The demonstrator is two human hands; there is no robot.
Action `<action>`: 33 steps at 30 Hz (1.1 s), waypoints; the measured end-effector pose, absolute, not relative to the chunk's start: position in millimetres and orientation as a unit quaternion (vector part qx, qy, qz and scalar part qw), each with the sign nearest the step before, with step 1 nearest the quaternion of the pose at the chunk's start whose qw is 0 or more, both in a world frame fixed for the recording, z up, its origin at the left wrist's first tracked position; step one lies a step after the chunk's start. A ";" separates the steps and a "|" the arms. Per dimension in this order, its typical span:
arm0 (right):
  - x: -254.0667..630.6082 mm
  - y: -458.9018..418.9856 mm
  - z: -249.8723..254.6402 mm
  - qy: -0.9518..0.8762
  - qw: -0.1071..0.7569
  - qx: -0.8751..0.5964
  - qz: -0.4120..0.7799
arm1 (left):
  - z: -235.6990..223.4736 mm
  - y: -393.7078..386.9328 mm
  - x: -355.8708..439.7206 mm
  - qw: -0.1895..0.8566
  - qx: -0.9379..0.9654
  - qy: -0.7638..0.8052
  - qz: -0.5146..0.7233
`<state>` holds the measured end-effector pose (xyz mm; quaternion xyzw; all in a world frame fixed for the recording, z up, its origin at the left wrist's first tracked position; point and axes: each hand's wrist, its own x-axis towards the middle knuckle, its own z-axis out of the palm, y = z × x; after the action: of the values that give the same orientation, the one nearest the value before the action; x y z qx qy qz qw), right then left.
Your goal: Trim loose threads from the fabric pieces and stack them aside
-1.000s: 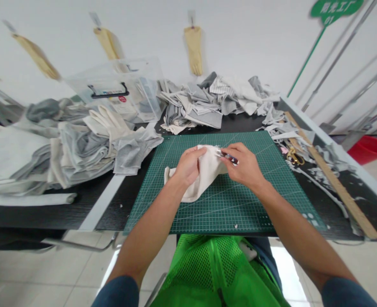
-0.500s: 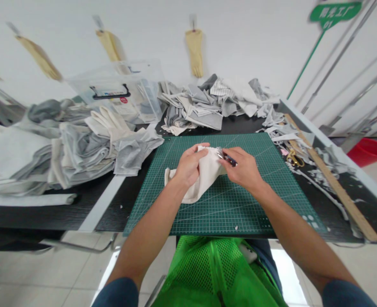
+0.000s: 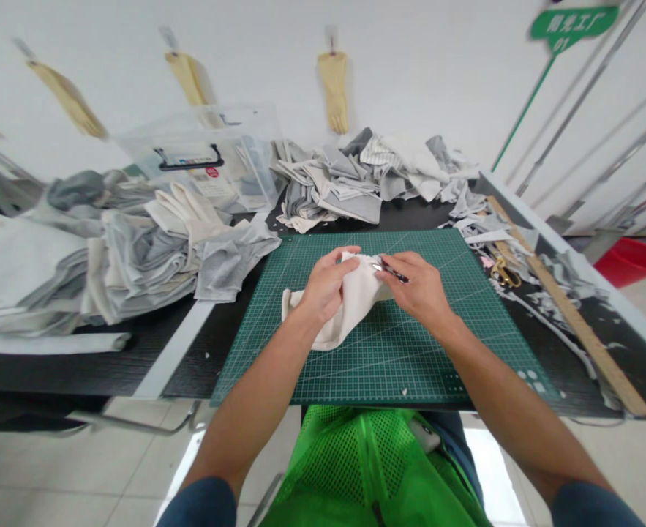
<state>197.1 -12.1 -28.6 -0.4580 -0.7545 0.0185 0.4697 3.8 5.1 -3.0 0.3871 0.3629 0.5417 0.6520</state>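
From where I stand, both hands are occupied. The left hand (image 3: 325, 285) pinches a cream cloth (image 3: 358, 293) near its frayed upper edge, thumb on the near face. The right hand (image 3: 418, 285) grips a small dark tool (image 3: 395, 274), its bright metal tip directed left against the same edge. Whether the tip is open or closed cannot be told.

The cloth is located between the hands, above a green cutting mat (image 3: 410, 359). Its lower fold hangs on the near side; another end projects left of the left wrist. The mat lies on a black counter (image 3: 404, 212) beneath both hands.

Left of the hands: stacked grey and cream fabric (image 3: 141, 249). Beyond the hands: a heap of folded pieces (image 3: 344, 176), with a clear plastic box (image 3: 246, 176) to its left. Right of the right hand: gold-handled scissors (image 3: 503, 274), fabric scraps (image 3: 561, 282) and a long wooden strip (image 3: 575, 319) set diagonally. Farther right, past the counter edge: a red bucket (image 3: 635, 267).
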 end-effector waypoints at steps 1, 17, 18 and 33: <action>196.8 -12.5 -28.3 -0.754 0.470 -0.459 0.017 | -3.3 5.0 4.0 0.651 0.389 0.362 0.542; 196.9 -16.0 -22.1 -0.753 0.475 -0.455 -0.021 | -4.9 -0.2 5.4 0.633 0.442 0.358 0.525; 196.8 -16.0 -22.0 -0.753 0.475 -0.455 -0.023 | -5.2 -0.1 5.5 0.633 0.445 0.358 0.524; 194.9 -18.9 -20.5 -0.752 0.468 -0.465 -0.005 | -4.2 -2.6 6.9 0.632 0.461 0.352 0.515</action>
<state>194.9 -18.9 -20.5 -0.4645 -0.7517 -0.0046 0.4682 6.9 -2.6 -4.2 0.4606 0.3517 0.5146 0.6319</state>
